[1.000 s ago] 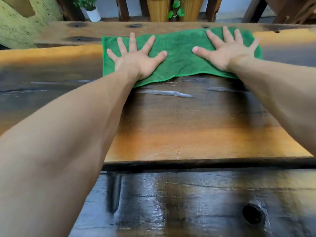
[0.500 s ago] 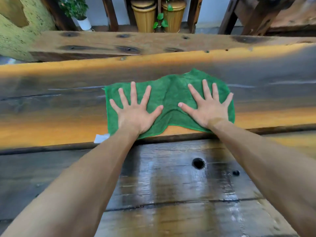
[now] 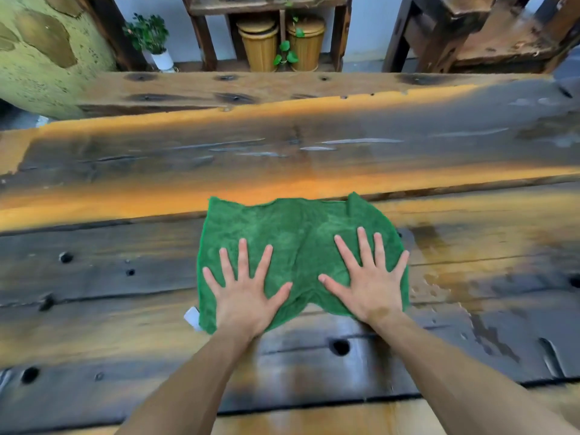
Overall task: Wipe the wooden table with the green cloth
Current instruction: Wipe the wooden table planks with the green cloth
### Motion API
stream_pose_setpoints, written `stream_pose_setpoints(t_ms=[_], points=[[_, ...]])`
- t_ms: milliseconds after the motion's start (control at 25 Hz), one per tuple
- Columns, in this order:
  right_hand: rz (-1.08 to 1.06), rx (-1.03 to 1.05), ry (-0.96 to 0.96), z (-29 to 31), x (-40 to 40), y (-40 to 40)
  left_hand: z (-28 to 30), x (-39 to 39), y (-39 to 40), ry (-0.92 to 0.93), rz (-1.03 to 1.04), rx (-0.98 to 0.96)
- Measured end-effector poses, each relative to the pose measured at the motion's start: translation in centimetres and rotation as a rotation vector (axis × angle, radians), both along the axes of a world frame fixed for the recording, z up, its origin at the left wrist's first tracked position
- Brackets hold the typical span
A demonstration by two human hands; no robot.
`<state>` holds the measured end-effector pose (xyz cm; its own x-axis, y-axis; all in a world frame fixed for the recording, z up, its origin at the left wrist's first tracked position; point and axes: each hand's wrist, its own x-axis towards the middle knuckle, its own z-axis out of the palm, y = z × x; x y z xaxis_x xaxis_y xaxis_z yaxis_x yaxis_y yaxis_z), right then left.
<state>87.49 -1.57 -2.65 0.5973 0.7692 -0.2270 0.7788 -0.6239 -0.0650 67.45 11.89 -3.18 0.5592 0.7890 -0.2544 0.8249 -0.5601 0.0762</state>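
Note:
The green cloth (image 3: 295, 233) lies spread flat on the dark, glossy wooden table (image 3: 125, 277), near its middle. My left hand (image 3: 244, 296) presses palm-down on the cloth's near left part, fingers spread. My right hand (image 3: 370, 287) lies the same way on its near right part. Neither hand curls around the fabric. A small white tag (image 3: 192, 318) sticks out at the cloth's near left corner. Wet streaks shine on the planks right of the cloth.
The tabletop has knot holes (image 3: 340, 346) and gaps between its planks. Beyond its far edge runs a rough wooden bench (image 3: 251, 89). Behind that stand two wicker bins (image 3: 260, 42), a small potted plant (image 3: 163, 59) and a mottled green object (image 3: 40, 58) at the left.
Both hands have slid the cloth from the far edge of the table towards me, across the orange plank onto the darker near planks. The hands have come closer together.

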Motion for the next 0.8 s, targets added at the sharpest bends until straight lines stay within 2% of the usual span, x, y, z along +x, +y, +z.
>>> stream_pose_setpoints(t_ms=[240,800], points=[[0.038,-0.027,0.023,0.4,-5.6,-8.4,-0.8,-7.0,-9.3,-0.032,0.03,0.045],[0.083,-0.062,0.032,0.7,-14.6,-21.5,0.4,-16.6,-22.9,0.028,0.049,-0.019]])
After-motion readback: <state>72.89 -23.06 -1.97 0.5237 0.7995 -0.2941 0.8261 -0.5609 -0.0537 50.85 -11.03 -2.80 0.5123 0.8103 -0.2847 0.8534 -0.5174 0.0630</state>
